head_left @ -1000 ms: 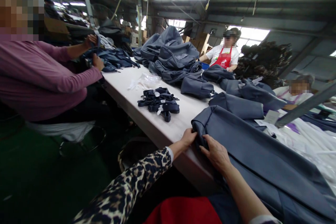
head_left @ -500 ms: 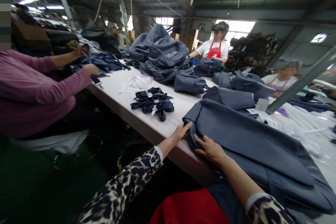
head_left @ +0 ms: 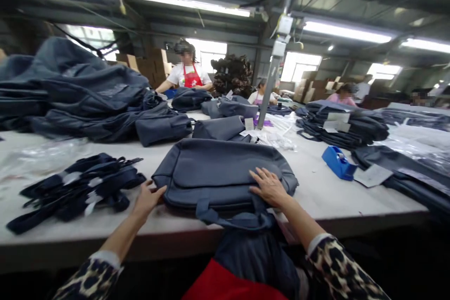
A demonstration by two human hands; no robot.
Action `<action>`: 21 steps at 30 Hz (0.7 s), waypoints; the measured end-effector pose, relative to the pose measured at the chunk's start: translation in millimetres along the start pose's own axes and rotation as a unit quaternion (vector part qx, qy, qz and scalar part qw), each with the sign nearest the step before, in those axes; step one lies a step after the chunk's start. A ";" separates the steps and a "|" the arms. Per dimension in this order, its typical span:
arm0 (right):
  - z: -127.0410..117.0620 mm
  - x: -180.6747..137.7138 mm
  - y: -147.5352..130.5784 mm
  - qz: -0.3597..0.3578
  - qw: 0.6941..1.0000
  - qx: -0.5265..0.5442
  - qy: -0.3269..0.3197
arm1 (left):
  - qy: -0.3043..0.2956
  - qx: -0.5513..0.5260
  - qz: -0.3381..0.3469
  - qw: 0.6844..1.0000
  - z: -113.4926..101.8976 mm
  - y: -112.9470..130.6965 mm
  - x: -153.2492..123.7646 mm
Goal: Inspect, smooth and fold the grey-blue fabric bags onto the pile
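A dark grey-blue bag (head_left: pixel 218 171) lies flat on the white table (head_left: pixel 316 187) right in front of me, its carry handle (head_left: pixel 232 219) hanging over the near edge. My left hand (head_left: pixel 147 198) rests against the bag's left corner, fingers spread. My right hand (head_left: pixel 269 186) lies flat on the bag's right side, fingers stretched out. Neither hand grips anything.
A bundle of dark straps (head_left: pixel 77 190) lies at the left. Piled bags (head_left: pixel 80 93) fill the back left, and stacked bags (head_left: pixel 344 124) sit at the right. A blue tape dispenser (head_left: pixel 338 161) stands at the right. People work across the table, one in a red apron (head_left: pixel 191 77).
The view has swung right, so the bag now lies square in front of me. My hands have spread apart to the bag's left corner and right side.
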State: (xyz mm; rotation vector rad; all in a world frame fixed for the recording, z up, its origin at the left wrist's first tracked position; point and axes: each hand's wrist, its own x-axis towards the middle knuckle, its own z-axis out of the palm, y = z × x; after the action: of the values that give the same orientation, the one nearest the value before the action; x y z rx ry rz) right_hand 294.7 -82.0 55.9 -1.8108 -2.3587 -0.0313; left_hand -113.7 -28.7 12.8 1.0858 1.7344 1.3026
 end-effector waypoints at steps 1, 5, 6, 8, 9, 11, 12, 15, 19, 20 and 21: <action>13.8 -11.8 12.6 0.020 1.000 -0.001 -0.006 | 0.040 0.066 0.077 0.994 1.2 4.1 -3.2; 60.5 -33.9 32.2 0.044 0.999 0.013 -0.019 | 0.033 0.261 0.452 0.853 33.5 26.2 -26.3; 66.0 -33.9 33.2 0.043 0.999 0.019 -0.021 | -0.031 0.282 0.499 0.819 47.3 29.1 -32.5; 70.6 -31.0 34.5 0.037 0.998 0.034 -0.025 | -0.172 0.334 0.532 0.759 75.8 27.0 -42.4; 70.8 -29.0 35.2 0.036 0.998 0.043 -0.027 | -0.232 0.368 0.527 0.730 88.5 22.2 -45.4; 69.1 -25.7 36.3 0.039 0.997 0.059 -0.030 | -0.296 0.435 0.497 0.690 107.0 9.2 -47.3; 67.3 -24.7 37.0 0.041 0.996 0.068 -0.032 | -0.306 0.458 0.482 0.681 111.9 3.1 -46.7; 57.5 -26.6 40.6 0.033 0.994 0.099 -0.039 | -0.315 0.477 0.466 0.676 109.6 -6.2 -45.1; 39.7 -47.4 51.6 -0.011 0.989 0.145 -0.039 | -0.341 0.437 0.468 0.688 78.5 -5.6 -53.7; 37.0 -55.0 54.6 -0.022 0.987 0.156 -0.037 | -0.350 0.425 0.470 0.690 68.3 -5.9 -56.8; 35.5 -62.4 57.3 -0.031 0.985 0.165 -0.037 | -0.357 0.412 0.474 0.691 58.0 -6.6 -59.6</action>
State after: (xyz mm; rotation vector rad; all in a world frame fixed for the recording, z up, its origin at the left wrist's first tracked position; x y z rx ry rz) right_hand 361.1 -122.5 6.9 -1.6044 -2.3015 0.3995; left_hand -39.4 -62.1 -5.1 2.8026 1.0426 0.2665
